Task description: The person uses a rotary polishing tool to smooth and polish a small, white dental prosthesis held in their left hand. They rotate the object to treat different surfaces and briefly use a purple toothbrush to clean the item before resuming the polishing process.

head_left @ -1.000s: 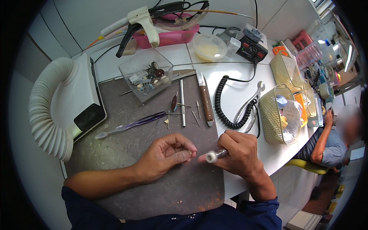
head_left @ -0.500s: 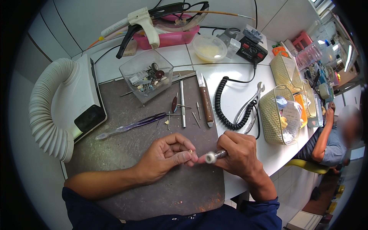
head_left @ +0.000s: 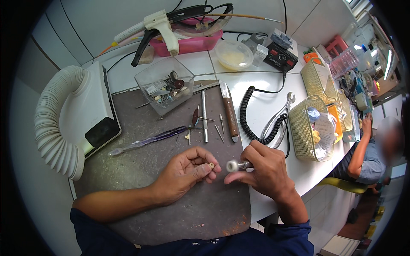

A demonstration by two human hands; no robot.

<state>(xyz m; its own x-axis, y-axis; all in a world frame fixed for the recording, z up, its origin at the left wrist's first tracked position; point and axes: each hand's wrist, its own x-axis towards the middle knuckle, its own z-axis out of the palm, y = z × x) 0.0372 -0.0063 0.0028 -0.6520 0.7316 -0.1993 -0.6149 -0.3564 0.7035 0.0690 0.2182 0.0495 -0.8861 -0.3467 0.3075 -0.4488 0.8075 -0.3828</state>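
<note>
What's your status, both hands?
Left hand pinching small tan piece. Right hand gripping metal handpiece, white tip apart from piece. Nothing visible between piece and tip.

Pinched in the left hand (head_left: pixel 183 174) is a tan piece (head_left: pixel 212 165), too small to identify and partly covered by the fingers (head_left: pixel 206 155); it seems to have a darker centre. The right hand (head_left: pixel 269 173) hides most of a metal tool (head_left: pixel 245 165), whose pale round tip (head_left: pixel 232 166) is blurred. Bits (head_left: pixel 164 90) in the clear box (head_left: pixel 177 105) overlap, many too tiny to name. The dark shirt (head_left: pixel 188 248) is cut off by the lower edge. At right, a seated person (head_left: pixel 365 160) has a blurred face.
</note>
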